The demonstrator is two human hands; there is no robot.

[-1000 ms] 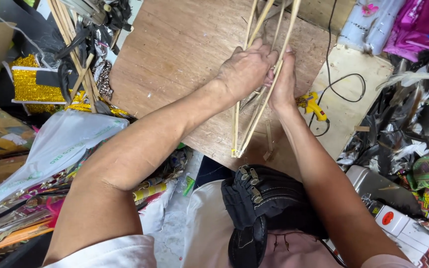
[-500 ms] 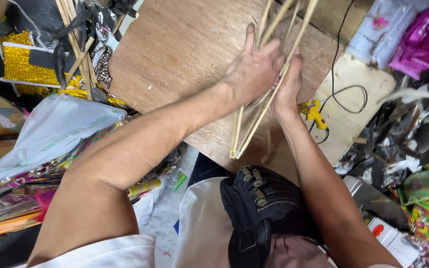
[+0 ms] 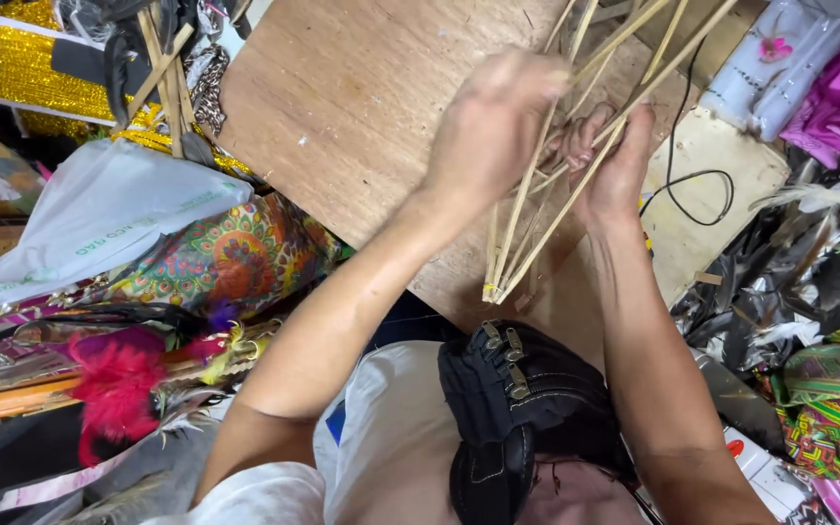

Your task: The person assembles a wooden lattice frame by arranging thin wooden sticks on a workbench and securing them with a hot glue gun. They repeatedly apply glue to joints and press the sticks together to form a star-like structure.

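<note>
In the head view, the left hand [image 3: 493,126] had lifted since half a second earlier: where its palm had lain flat, pressing the bamboo sticks [image 3: 527,219] against the wooden board [image 3: 342,107], it now arched above them, blurred with motion, its fingers curled down among the sticks. That change suggested the pressing had given way to finer work on the bundle itself, gathering or crossing the sticks where they met. The right hand [image 3: 614,160] stayed at the 3 o'clock side of the left, fingers bent inward and closed around several sticks; whether the left hand actually gripped any stick could not be told through the blur. The two hands stood close together, almost touching. The sticks fanned out toward 1 o'clock, running off the top edge, and converged to a point toward 6 o'clock, low on the board just above a dark padded pouch [image 3: 527,399] at the person's chest. Both forearms reached up from the bottom edge. A black cable [image 3: 682,180] looped at 3 o'clock, and red feathers [image 3: 114,384] lay at 8 o'clock.
</note>
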